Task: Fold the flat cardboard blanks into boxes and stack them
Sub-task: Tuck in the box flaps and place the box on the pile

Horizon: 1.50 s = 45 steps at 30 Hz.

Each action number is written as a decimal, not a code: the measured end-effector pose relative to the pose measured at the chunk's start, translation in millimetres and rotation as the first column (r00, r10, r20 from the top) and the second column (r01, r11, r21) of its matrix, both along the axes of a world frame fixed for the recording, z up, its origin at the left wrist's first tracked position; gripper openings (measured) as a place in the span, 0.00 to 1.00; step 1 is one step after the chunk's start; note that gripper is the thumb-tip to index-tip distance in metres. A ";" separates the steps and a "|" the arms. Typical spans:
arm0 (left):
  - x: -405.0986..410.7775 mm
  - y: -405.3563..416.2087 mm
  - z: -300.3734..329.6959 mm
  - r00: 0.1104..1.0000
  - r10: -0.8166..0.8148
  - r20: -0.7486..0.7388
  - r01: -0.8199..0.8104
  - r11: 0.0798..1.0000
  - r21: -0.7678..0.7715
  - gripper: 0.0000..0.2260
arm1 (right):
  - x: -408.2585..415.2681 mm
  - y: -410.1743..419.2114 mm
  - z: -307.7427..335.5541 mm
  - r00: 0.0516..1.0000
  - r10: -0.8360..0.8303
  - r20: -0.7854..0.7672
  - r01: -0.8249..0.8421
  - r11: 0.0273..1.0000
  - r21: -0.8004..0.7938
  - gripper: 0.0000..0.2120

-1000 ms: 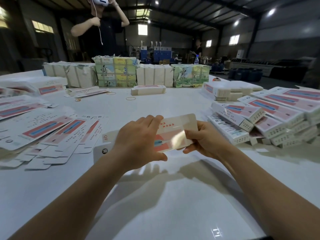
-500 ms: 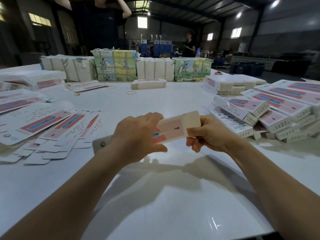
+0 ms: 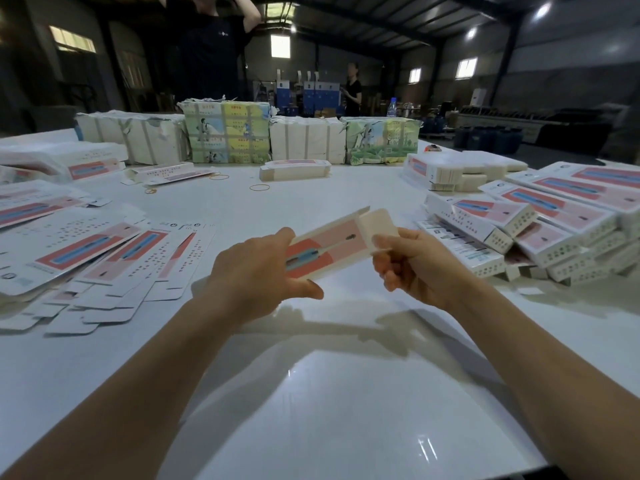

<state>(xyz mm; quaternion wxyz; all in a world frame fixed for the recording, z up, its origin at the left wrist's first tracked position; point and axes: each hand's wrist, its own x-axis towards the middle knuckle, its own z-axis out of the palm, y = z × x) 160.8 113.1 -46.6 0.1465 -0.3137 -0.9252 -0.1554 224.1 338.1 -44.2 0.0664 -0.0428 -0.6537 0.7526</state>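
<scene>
Cardboard box (image 3: 329, 242) left end hidden behind left hand (image 3: 256, 271), right hand (image 3: 412, 265) pinching flap

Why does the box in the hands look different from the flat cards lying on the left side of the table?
The box in the hands is puffed into a tube shape; the flat cards lie spread in a loose pile. The box is held up off the table by the left hand and right hand; the cards rest on it, untouched. The box's end flap is bent; the cards' flaps lie flat. Both show the same red and blue print.

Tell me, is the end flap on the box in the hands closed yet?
Not yet. The flap sticks up, bent over but untucked, at the box end by the right hand.
</scene>
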 end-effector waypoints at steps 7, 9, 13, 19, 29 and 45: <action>-12.9 -6.9 -4.3 0.988 0.072 0.135 -0.072 0.997 -0.006 0.29 | 5.0 -13.2 -11.5 0.763 -0.431 -0.482 0.611 0.725 0.319 0.05; -14.0 -6.8 -6.1 0.989 0.070 0.128 -0.066 0.997 -0.035 0.26 | 3.4 -20.8 -16.4 0.791 -0.370 -0.487 0.593 0.656 0.466 0.07; -12.3 -7.3 -7.0 0.991 0.084 0.106 -0.078 0.995 -0.055 0.24 | 0.6 -29.8 -22.7 0.840 -0.322 -0.436 0.532 0.644 0.550 0.07; -11.4 -5.8 -9.0 0.991 0.079 0.112 -0.078 0.997 -0.016 0.25 | 0.3 -35.0 -22.6 0.856 -0.375 -0.354 0.511 0.714 0.478 0.11; -6.1 1.0 -11.7 0.994 0.031 0.102 -0.031 1.000 -0.002 0.24 | 2.0 -45.1 -25.0 0.895 -0.204 -0.396 0.411 0.718 0.561 0.12; 2.2 9.6 -17.7 0.999 -0.022 -0.032 0.021 0.999 -0.029 0.34 | -2.8 -38.7 -28.2 0.936 -0.271 -0.227 0.349 0.804 0.482 0.10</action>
